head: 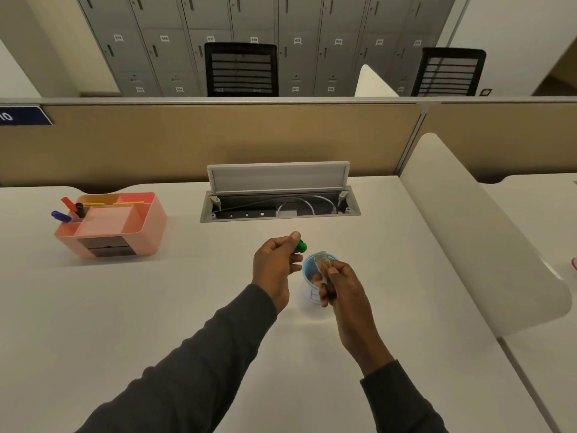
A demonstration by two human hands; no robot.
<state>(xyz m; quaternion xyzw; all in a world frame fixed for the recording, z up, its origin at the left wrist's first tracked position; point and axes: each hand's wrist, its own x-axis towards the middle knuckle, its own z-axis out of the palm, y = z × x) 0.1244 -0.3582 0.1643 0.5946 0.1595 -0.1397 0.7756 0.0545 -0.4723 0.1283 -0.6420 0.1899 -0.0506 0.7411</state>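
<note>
Right hand [342, 287] holds vial [322, 261] over blue cup [305, 271]; left hand [274, 267], green cap [301, 245].

On the white desk [175, 295], the left hand [274, 267] pinched a small green cap [301, 246] between thumb and fingers. Just at its 4 o'clock, the right hand [343, 289] gripped a clear tube [323, 264], tilted with its open end over the blue-rimmed cup [309, 295]. A pink organiser [146, 226] holding markers [61, 216] stood well apart at the cup's 10 o'clock. At 12 o'clock, an open cable hatch [281, 210] had its lid [278, 176] propped upright.
</note>
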